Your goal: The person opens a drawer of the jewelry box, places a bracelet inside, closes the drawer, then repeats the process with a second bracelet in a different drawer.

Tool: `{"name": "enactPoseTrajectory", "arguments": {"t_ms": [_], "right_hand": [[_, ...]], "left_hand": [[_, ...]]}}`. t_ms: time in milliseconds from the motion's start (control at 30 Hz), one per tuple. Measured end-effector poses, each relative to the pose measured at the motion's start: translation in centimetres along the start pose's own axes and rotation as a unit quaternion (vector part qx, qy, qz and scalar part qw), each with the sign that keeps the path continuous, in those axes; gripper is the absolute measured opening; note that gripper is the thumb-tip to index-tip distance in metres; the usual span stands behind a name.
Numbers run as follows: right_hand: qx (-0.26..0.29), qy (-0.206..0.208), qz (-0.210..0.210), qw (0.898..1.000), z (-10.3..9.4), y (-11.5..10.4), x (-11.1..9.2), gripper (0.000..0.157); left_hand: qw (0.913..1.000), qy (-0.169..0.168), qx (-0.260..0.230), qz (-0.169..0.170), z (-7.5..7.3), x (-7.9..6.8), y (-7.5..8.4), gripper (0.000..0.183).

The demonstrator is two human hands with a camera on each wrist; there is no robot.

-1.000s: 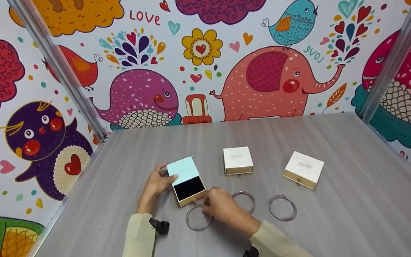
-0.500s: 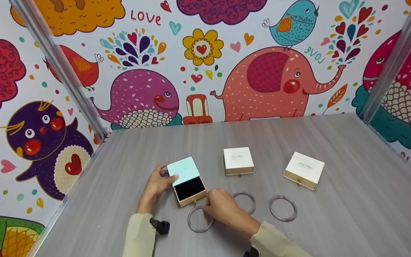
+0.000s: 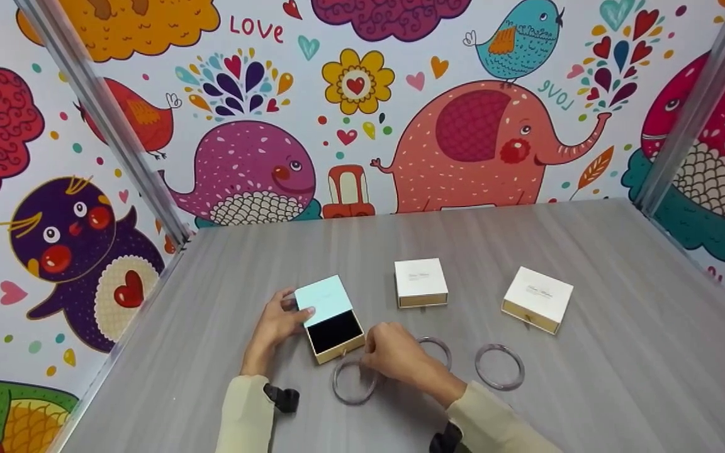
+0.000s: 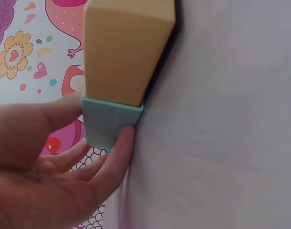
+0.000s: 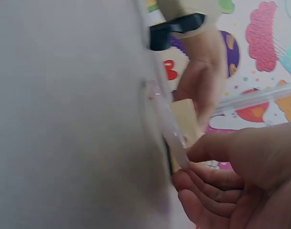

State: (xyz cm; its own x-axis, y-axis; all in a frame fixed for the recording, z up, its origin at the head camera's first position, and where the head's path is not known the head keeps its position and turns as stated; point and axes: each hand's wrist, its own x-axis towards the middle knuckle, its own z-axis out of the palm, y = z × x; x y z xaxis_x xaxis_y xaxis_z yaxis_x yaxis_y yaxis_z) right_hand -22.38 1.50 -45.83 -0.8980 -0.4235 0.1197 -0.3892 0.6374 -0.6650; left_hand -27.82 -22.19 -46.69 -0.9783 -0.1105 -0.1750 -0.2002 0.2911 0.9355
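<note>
My left hand (image 3: pixel 276 324) grips the light blue sleeve (image 3: pixel 323 297) of a small drawer box, thumb on its top edge and fingers along its far side. The gold drawer (image 3: pixel 341 353) is pulled partway out toward me, its black inside bare. In the left wrist view, the sleeve (image 4: pixel 112 121) sits between thumb and fingers. Just right of the drawer, my right hand (image 3: pixel 397 355) pinches a translucent, purplish bangle (image 3: pixel 353 402) by its upper right edge. The right wrist view has this bangle (image 5: pixel 170 126) tilted, thumb against forefinger at its near end.
A second bangle (image 3: pixel 448 356) lies partly hidden behind my right hand, and a third bangle (image 3: pixel 477 366) lies farther right. Two closed white boxes with gold sides, a middle one (image 3: pixel 420 277) and a right one (image 3: pixel 537 293), stand behind them. A patterned wall (image 3: pixel 350 138) bounds the table.
The right hand has shifted slightly to the right and up, and the pinched bangle with it. The left hand and the box have stayed in place.
</note>
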Motion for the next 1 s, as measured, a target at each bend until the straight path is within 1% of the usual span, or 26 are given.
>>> {"name": "enactPoseTrajectory", "arguments": {"t_ms": [167,333,433,633,833,1000], "right_hand": [[0.013,-0.008,-0.007,1.000,-1.1,-0.1,0.4,0.025],[0.030,-0.002,-0.001,1.000,-1.6,-0.3,0.9,0.020],[0.040,0.002,0.003,0.999,-1.5,-0.5,1.3,0.019],[0.051,0.011,0.008,0.999,-1.0,-0.3,2.5,0.016],[0.059,0.027,0.020,0.998,-0.9,0.1,3.5,0.018],[0.074,0.027,0.037,0.996,-0.9,0.1,3.9,0.020]], "left_hand": [[0.9999,-0.001,-0.014,0.003,-0.1,-0.2,0.1,0.073],[1.0000,-0.005,-0.006,0.005,-0.2,-0.2,0.3,0.073],[1.0000,-0.006,0.002,0.007,-0.3,-0.2,0.3,0.073],[1.0000,-0.003,0.004,0.000,-0.5,-0.3,0.2,0.073],[1.0000,-0.008,-0.003,0.000,-0.3,-0.1,0.1,0.073],[0.9999,-0.008,-0.009,0.004,-0.2,-0.1,0.0,0.073]]}}
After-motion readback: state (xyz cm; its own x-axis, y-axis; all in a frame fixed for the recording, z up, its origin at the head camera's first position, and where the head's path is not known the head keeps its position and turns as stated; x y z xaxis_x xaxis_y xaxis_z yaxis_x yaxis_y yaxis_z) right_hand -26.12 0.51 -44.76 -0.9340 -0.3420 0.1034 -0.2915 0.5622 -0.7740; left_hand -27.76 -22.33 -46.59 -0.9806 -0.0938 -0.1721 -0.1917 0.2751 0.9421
